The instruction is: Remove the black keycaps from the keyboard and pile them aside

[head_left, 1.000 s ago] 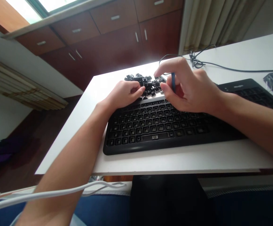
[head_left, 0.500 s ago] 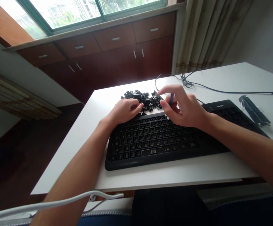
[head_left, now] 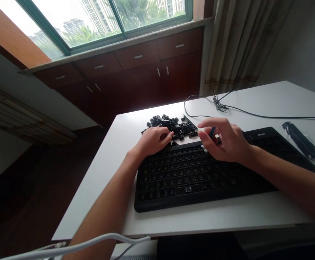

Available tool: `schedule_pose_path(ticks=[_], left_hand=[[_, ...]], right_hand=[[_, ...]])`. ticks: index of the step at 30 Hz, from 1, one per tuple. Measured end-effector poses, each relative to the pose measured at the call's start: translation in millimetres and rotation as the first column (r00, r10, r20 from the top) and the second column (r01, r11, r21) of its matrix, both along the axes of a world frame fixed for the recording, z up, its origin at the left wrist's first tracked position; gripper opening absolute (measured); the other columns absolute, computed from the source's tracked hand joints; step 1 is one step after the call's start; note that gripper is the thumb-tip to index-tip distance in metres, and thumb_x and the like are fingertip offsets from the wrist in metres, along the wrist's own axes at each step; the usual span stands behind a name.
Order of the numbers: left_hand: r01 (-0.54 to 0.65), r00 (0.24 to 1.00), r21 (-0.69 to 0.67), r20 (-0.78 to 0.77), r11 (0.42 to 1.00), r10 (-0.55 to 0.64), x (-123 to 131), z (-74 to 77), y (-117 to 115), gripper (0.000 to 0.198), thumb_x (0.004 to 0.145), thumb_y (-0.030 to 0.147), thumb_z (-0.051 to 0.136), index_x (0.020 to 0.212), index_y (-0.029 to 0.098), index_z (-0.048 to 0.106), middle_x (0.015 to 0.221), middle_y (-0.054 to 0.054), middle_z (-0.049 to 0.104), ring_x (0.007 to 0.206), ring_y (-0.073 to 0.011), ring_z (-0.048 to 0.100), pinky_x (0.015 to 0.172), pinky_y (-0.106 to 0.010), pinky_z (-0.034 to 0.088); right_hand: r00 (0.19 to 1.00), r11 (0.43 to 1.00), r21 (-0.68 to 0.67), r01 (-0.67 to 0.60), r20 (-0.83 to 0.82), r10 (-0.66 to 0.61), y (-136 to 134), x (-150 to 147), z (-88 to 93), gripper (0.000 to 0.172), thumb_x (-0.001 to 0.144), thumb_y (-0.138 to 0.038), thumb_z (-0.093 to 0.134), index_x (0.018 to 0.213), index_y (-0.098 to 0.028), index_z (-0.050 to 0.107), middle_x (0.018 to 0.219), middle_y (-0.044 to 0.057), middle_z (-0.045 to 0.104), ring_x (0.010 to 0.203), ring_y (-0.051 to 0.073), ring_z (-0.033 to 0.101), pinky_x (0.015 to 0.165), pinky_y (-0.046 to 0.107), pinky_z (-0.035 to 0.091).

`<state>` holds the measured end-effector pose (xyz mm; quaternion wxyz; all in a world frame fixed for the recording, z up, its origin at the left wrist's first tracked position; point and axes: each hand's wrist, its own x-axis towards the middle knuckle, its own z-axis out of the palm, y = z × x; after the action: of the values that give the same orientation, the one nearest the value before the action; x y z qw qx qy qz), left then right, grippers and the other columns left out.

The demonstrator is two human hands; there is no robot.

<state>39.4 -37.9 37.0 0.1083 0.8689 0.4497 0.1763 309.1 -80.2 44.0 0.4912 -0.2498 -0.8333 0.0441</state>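
A black keyboard without keycaps over most of its left part lies on the white table. Behind its top edge is a pile of loose black keycaps. My left hand rests curled at the keyboard's upper left edge beside the pile; its fingertips are hidden, so what it holds cannot be made out. Over the keyboard's upper middle is my right hand, its fingers bent around a dark blue tool. Small white bits show under that hand.
A thin black cable with a tangled bundle runs across the table's back to the right. A long dark strip-shaped part lies right of the keyboard. A white cable crosses the lower left, near my left forearm.
The view has shifted, so the table and both hands appear lower and further right. My right thumb and forefinger appear slightly closer together. My left hand stays by the keycaps.
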Motion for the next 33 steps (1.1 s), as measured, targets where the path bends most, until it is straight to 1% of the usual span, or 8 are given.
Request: schedule_pose_path(ticks=[2, 4, 7, 12, 18, 23, 28, 33], left_hand=[[-0.006, 1.000, 0.004, -0.007, 1.000, 0.006, 0, 0.0, 0, 0.038, 0.099, 0.041, 0.049, 0.068, 0.021, 0.055, 0.063, -0.001, 0.056, 0.057, -0.0131, 0.045, 0.058, -0.031, 0.035], [-0.007, 1.000, 0.009, -0.012, 1.000, 0.007, 0, -0.3, -1, 0.039, 0.100, 0.042, 0.049, 0.068, 0.021, 0.056, 0.064, -0.002, 0.057, 0.057, -0.0133, 0.046, 0.058, -0.031, 0.035], [-0.006, 1.000, 0.000, -0.019, 1.000, 0.006, 0, -1.0, 0, 0.039, 0.100, 0.043, 0.048, 0.070, 0.020, 0.058, 0.065, -0.002, 0.058, 0.058, -0.0135, 0.048, 0.059, -0.031, 0.035], [0.002, 1.000, 0.020, -0.025, 1.000, -0.001, 0, -1.0, 0, 0.039, 0.101, 0.042, 0.048, 0.070, 0.020, 0.057, 0.065, -0.002, 0.059, 0.059, -0.0135, 0.049, 0.060, -0.031, 0.034], [0.009, 0.999, 0.016, -0.038, 1.000, -0.008, 0, 1.1, -1, 0.040, 0.102, 0.041, 0.046, 0.069, 0.019, 0.052, 0.066, -0.001, 0.056, 0.061, -0.0136, 0.049, 0.061, -0.030, 0.035], [0.013, 1.000, 0.073, -0.023, 0.997, -0.012, 0, 0.4, -3, 0.041, 0.103, 0.039, 0.045, 0.067, 0.019, 0.048, 0.066, 0.000, 0.053, 0.061, -0.0130, 0.046, 0.061, -0.029, 0.033], [0.014, 1.000, 0.110, -0.025, 0.994, -0.012, 0, -2.4, -3, 0.040, 0.103, 0.039, 0.046, 0.067, 0.019, 0.045, 0.066, 0.001, 0.051, 0.062, -0.0129, 0.045, 0.062, -0.028, 0.033], [0.003, 1.000, 0.119, -0.015, 0.993, -0.001, 0, -3.5, -3, 0.040, 0.102, 0.038, 0.047, 0.068, 0.019, 0.045, 0.066, 0.002, 0.051, 0.062, -0.0125, 0.045, 0.063, -0.027, 0.034]], right_hand=[[0.999, 0.999, -0.017, -0.045, 0.021, 0.045, -1, -2, -1.2, 0.032, 0.093, -0.020, 0.061, 0.123, -0.022, 0.050, 0.074, -0.005, 0.065, 0.044, 0.007, 0.047, 0.043, 0.021, 0.041], [0.992, 0.998, -0.005, -0.067, 0.112, 0.067, -2, -2, -0.9, 0.026, 0.093, -0.021, 0.060, 0.118, -0.022, 0.052, 0.068, -0.007, 0.061, 0.043, 0.006, 0.044, 0.042, 0.021, 0.038], [0.982, 0.998, 0.053, -0.028, 0.190, 0.018, -2, 0, 2.6, 0.019, 0.093, -0.022, 0.061, 0.111, -0.022, 0.054, 0.058, -0.010, 0.053, 0.038, 0.006, 0.038, 0.040, 0.022, 0.034], [0.997, 0.998, 0.057, 0.001, 0.077, -0.005, -1, 4, 6.7, 0.030, 0.093, -0.020, 0.062, 0.121, -0.023, 0.051, 0.061, -0.009, 0.057, 0.041, 0.008, 0.047, 0.042, 0.022, 0.038], [0.979, 0.999, 0.048, -0.001, 0.203, -0.008, 3, 4, 2.1, 0.018, 0.092, -0.022, 0.062, 0.109, -0.022, 0.058, 0.054, -0.012, 0.049, 0.039, 0.006, 0.041, 0.044, 0.022, 0.035], [0.992, 0.999, 0.035, 0.007, 0.130, -0.012, 2, 5, 2.5, 0.026, 0.096, -0.021, 0.057, 0.122, -0.019, 0.052, 0.066, -0.008, 0.060, 0.046, 0.006, 0.049, 0.049, 0.019, 0.040], [0.964, 0.999, 0.015, -0.032, 0.266, 0.027, 2, 9, 4.4, 0.013, 0.093, -0.020, 0.060, 0.106, -0.020, 0.058, 0.052, -0.012, 0.045, 0.040, 0.005, 0.039, 0.045, 0.020, 0.035], [0.999, 0.999, 0.050, 0.013, 0.040, -0.015, 1, 9, 2.6, 0.029, 0.091, -0.014, 0.062, 0.118, -0.018, 0.054, 0.065, -0.008, 0.061, 0.044, 0.005, 0.048, 0.048, 0.018, 0.041]])
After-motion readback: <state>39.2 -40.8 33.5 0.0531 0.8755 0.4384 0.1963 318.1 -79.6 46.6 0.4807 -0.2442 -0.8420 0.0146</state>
